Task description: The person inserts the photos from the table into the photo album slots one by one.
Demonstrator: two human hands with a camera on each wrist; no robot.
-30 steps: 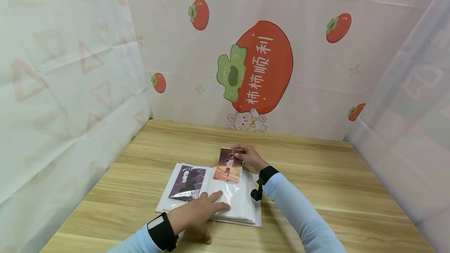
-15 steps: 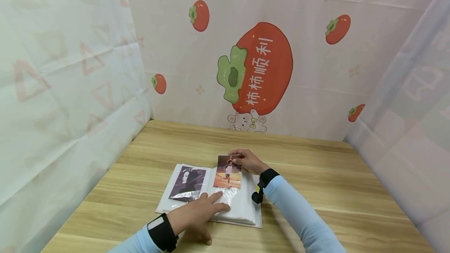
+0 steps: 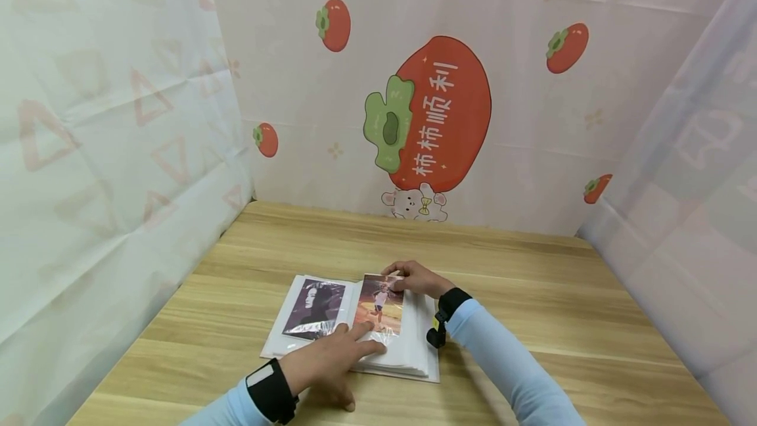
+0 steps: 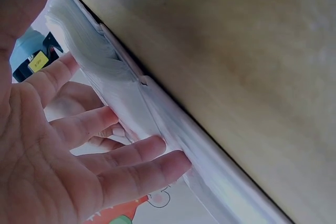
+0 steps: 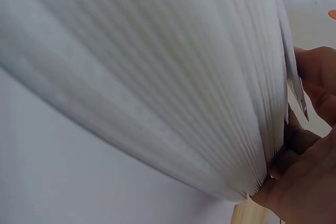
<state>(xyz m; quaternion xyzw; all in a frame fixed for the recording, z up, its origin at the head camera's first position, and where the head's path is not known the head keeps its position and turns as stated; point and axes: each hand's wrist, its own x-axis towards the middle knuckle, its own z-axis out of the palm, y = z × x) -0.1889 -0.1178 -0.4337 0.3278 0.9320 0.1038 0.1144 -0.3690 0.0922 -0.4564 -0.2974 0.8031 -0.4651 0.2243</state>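
Observation:
An open photo album (image 3: 414,360) lies on the wooden table, its white sleeve pages spread. On its right page, a photo (image 3: 378,307) of a running figure sits mostly within the clear sleeve, its top edge still above the page. My right hand (image 3: 416,279) pinches that photo by its upper right corner; in the right wrist view the fingers (image 5: 315,77) are at the album's page edges. My left hand (image 3: 331,357) lies with spread, straight fingers (image 4: 136,174) on the lower part of the album. A dark purple portrait photo (image 3: 315,307) fills the left page's sleeve.
The wood-grain table (image 3: 532,321) extends round the album on all sides. A white cloth backdrop (image 3: 520,150) printed with persimmons stands behind it, and similar cloth walls (image 3: 118,183) close off the left and right sides.
My right hand has moved down toward me, and the running-figure photo has slid lower along the right page with it. The left hand has stayed in place.

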